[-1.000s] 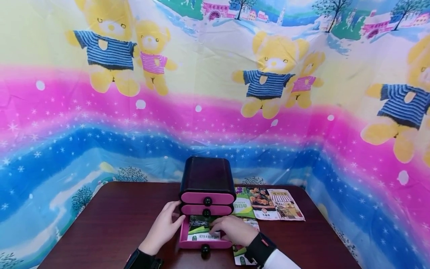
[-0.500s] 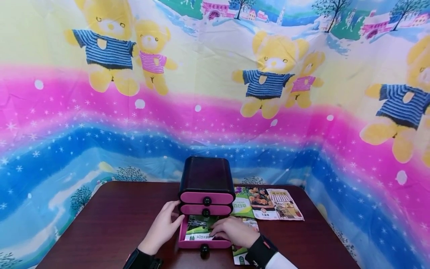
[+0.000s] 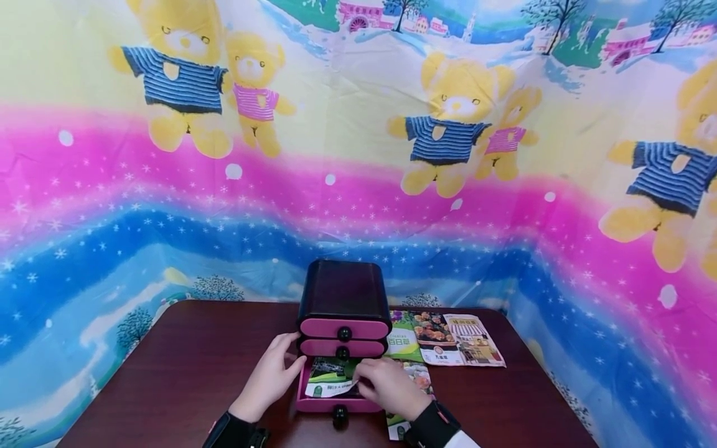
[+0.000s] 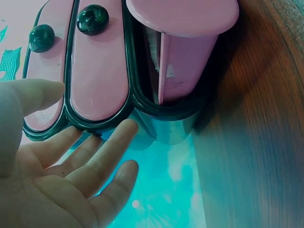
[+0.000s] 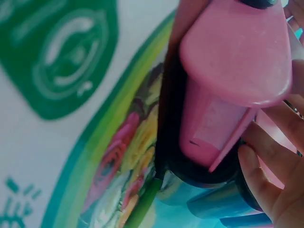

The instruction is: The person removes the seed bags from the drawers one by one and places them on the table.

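Observation:
A black cabinet (image 3: 344,289) with pink drawers stands on the table, its bottom drawer (image 3: 313,406) pulled out. In that drawer lies a green and white flower-seed packet (image 3: 325,389), its near edge bent up at the right. My right hand (image 3: 392,386) reaches in over the drawer's right side and pinches the packet's right part; its fingertips are partly hidden. My left hand (image 3: 269,376) rests against the cabinet's left side, thumb near the drawer's rim. In the left wrist view its fingers (image 4: 102,164) are extended beside the two upper drawers (image 4: 99,71).
Several printed packets (image 3: 437,339) lie side by side on the table (image 3: 185,373), right of the cabinet. Another flower packet (image 3: 417,373) lies nearer, partly beneath my right hand and wrist. A bear-patterned cloth (image 3: 336,143) hangs behind the table.
My right fingers have drawn up at the packet's right part, and its near edge now bends upward. The packet has shifted slightly left. My left hand stays in place.

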Tool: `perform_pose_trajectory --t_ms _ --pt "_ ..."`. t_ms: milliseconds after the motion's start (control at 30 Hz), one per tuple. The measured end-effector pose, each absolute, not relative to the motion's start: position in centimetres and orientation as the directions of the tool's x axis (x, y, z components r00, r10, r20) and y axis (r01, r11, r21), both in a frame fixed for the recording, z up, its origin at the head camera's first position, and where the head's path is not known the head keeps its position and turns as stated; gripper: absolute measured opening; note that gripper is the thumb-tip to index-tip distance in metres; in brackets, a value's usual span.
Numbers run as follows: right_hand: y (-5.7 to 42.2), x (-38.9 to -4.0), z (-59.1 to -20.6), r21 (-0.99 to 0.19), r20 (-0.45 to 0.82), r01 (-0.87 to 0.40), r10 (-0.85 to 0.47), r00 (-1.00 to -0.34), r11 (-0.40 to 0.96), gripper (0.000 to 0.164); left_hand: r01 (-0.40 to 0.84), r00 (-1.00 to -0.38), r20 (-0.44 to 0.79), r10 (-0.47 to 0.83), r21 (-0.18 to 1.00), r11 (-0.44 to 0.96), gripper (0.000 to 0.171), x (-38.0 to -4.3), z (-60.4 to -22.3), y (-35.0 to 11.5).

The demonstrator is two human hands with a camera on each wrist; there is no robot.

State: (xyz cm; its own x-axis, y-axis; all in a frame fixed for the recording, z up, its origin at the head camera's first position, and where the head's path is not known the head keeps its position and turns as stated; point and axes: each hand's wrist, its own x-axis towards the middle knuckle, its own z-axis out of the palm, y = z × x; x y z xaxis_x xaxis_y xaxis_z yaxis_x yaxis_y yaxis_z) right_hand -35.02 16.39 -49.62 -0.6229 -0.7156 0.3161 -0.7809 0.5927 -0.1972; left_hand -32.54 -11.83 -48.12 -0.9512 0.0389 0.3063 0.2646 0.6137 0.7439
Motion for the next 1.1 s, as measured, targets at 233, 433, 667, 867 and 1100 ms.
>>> perform_pose_trajectory --t_ms 233,433,667,867,1100 --pt "16.7 -34.3 -48.9 -0.139 0.426 -0.792 -0.686 -0.590 0.594 0.018 0.287 -0.947 0.315 0.060 0.749 0.598 0.048 -32.4 -48.1 -11.8" --pt "17.1 -33.1 -48.3 -0.107 0.496 -0.795 -0.661 -0.563 0.597 0.022 0.284 -0.949 0.310 0.063 0.747 0.601 0.048 -32.5 -48.1 -11.8" --pt "17.4 -32.1 -47.4 -0.159 0.603 -0.807 -0.591 -0.535 0.569 0.024 0.267 -0.952 0.301 0.047 0.751 0.604 0.048 -32.5 -48.0 -11.9" --pt "17.8 -31.4 -46.1 -0.213 0.691 -0.788 -0.481 -0.540 0.578 0.032 0.267 -0.953 0.298 0.052 0.749 0.606 0.048 -32.4 -47.9 -11.9" --pt "19.4 -30.5 -43.8 -0.239 0.749 -0.737 -0.363 -0.555 0.633 0.038 0.255 -0.957 0.287 0.046 0.752 0.608 0.049 -32.4 -47.9 -11.9"
